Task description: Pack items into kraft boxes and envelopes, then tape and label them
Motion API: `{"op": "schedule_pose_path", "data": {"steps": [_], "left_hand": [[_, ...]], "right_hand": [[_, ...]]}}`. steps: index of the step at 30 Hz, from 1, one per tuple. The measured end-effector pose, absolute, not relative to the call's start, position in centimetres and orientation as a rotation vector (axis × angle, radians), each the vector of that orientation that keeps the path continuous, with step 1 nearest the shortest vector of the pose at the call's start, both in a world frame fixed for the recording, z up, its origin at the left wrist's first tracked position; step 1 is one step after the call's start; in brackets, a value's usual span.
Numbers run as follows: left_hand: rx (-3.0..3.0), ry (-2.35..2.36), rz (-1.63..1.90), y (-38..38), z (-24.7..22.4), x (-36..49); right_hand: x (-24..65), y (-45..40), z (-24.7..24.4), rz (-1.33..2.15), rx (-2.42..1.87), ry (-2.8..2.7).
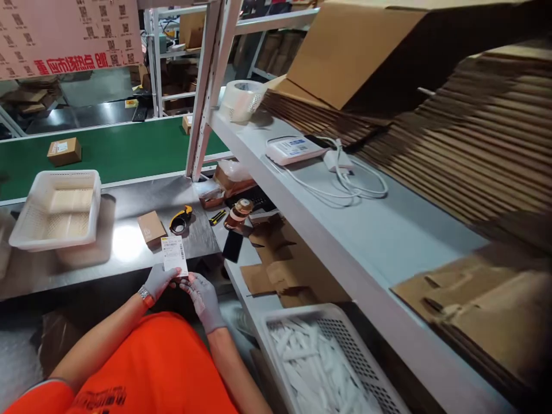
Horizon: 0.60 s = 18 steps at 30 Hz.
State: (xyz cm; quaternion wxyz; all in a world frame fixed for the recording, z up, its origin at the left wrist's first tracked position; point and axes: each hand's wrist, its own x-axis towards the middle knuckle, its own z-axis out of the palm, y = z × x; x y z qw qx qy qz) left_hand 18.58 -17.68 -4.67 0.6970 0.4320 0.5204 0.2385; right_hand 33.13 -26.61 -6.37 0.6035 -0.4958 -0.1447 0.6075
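Between my gloved fingers is a white shipping label [174, 254] with a barcode and printed text. My left hand [160, 280] pinches its lower left edge, the thumb lying on the print. At the lower right corner my right hand [202, 296] closes its fingertips on the same label. Both hands are in front of the metal bench's near edge. Just beyond the label a small brown cardboard box [150, 229] rests on the bench, partly covered by it. Beside the box lies a yellow and black tape dispenser [180, 221].
A white plastic basket [95, 210] stands on the metal bench [125, 241]. Behind runs a green conveyor [121, 144] carrying a small carton [64, 152]. On the right, a shelf [371, 241] holds tape rolls [235, 103], a white device [295, 148] and stacked cardboard [487, 132]. Below sits a crate [336, 316].
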Motion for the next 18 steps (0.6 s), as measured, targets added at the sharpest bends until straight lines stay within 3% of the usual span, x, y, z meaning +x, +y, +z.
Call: {"op": "schedule_pose_path", "data": {"steps": [18], "left_hand": [[1.026, 1.075, 0.532, -19.1, -4.8, 20.8]], "right_hand": [[34.7, -28.2, -7.3, 1.249, -1.169, -0.353]]}}
